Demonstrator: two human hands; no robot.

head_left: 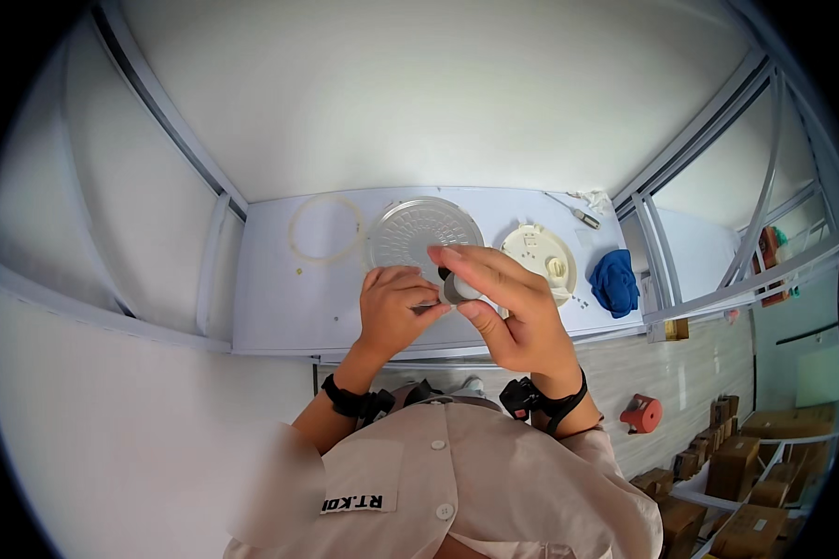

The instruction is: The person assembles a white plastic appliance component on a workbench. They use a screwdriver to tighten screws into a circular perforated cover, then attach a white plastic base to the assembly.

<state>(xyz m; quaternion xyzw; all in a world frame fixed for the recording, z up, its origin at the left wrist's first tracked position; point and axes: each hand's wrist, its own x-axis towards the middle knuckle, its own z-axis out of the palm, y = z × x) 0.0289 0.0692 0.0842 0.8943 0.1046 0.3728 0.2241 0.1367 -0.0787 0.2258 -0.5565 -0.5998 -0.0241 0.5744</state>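
Observation:
A small grey-and-white cylindrical part (pixel 464 290) with a dark piece at its far end is between my hands, above the near side of the table. My right hand (pixel 524 307) is closed around it, thumb on the near side and fingers stretched over the top. From the left, my left hand (pixel 393 309) has its fingers curled and pinches at the part's edge; its exact grip is partly hidden. Just beyond the hands lies a round, clear, ribbed cover (pixel 419 228). A cream round base (pixel 567 265) with a raised round knob sits right of it.
A thin cream ring (pixel 292 228) lies at the table's left. On the right are a screwdriver (pixel 584 218), a crumpled blue cloth (pixel 615 284) and several tiny loose pieces. Frame posts (pixel 657 247) flank the table. A red stool (pixel 641 414) and cardboard boxes (pixel 732 466) stand on the floor.

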